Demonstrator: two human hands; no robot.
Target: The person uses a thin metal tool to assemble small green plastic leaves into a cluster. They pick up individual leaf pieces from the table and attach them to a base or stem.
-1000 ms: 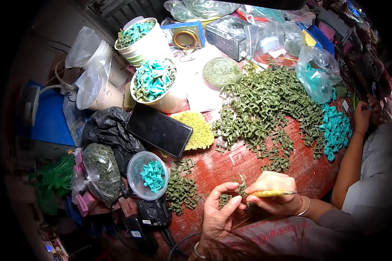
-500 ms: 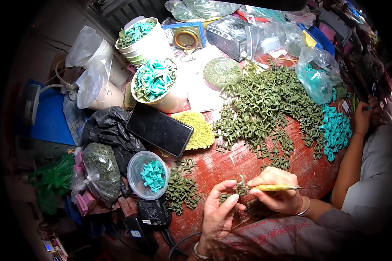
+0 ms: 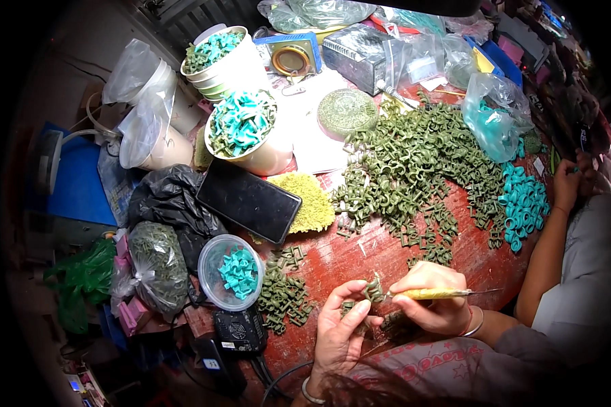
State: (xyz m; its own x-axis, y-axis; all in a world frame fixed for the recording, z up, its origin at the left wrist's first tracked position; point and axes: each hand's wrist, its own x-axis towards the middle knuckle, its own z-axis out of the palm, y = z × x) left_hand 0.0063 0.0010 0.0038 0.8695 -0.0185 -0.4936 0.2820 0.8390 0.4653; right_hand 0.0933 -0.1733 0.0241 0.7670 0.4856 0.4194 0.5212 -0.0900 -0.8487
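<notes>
**Holding a green piece (image 3: 373,290) up to a yellow-handled tool (image 3: 431,294)**

Head view, sole view. Landmark for all places: the black phone (image 3: 249,202).

Hands: both lie nearer the person than the phone and to its right. Left hand (image 3: 343,317): thumb and forefinger pinch the green piece upright between their tips; another green bit shows lower in the same grasp, its shape too small to tell. Right hand (image 3: 433,295): fingers closed round the handle of the tool, pen fashion. The tool's thin dark shaft points away from the piece, to the right. Its other end is by the piece; contact cannot be made out.

Stock: a large heap of green pieces (image 3: 421,159) spreads right of the phone over the red tabletop (image 3: 336,261). A smaller green cluster (image 3: 285,298) sits on the near side of the phone. Left of that cluster, also nearer than the phone, stands a clear tub (image 3: 211,259) holding turquoise pieces (image 3: 238,277). A yellow sponge (image 3: 310,203) touches the phone's right side.

Judgement: the step in hand looks like close detail work on one piece. The next move calls for a steady left pinch, light right-hand pressure, and care not to bend so slight a form.
</notes>
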